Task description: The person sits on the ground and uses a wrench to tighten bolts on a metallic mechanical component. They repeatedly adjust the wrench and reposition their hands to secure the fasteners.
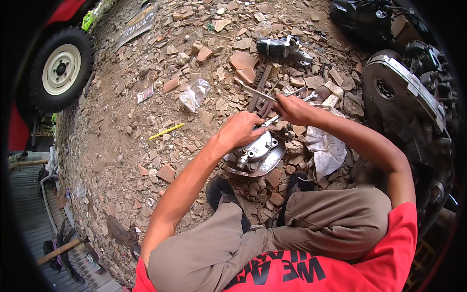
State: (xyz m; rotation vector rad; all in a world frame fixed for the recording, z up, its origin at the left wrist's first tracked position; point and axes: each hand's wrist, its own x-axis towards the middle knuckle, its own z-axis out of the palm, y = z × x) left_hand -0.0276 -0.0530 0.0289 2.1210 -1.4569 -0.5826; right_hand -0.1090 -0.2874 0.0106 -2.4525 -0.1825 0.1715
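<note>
My left hand (pixel 242 128) lies over the top of a silver cast-metal housing (pixel 260 147), its fingers curled and pressed on it. The housing has bolts and a rounded flange and sits on the rubble in front of my feet. Close to my left fingertips shows a silver bar-shaped tool (pixel 272 120); whether my fingers touch it is hard to tell. In my right hand (pixel 294 109) is a wrench (pixel 258 92), gripped by one end, its other end pointing up and left above the ground. My right hand is just beyond the housing.
Wrenches (pixel 312 97) and a wire brush (pixel 260 85) lie beyond my hands. A starter motor (pixel 284 48) rests farther off. At right stand a large engine (pixel 404 92) and a white rag (pixel 328 148). Left are a plastic bag (pixel 194 94), a yellow stick (pixel 167 131) and a vehicle wheel (pixel 62 69).
</note>
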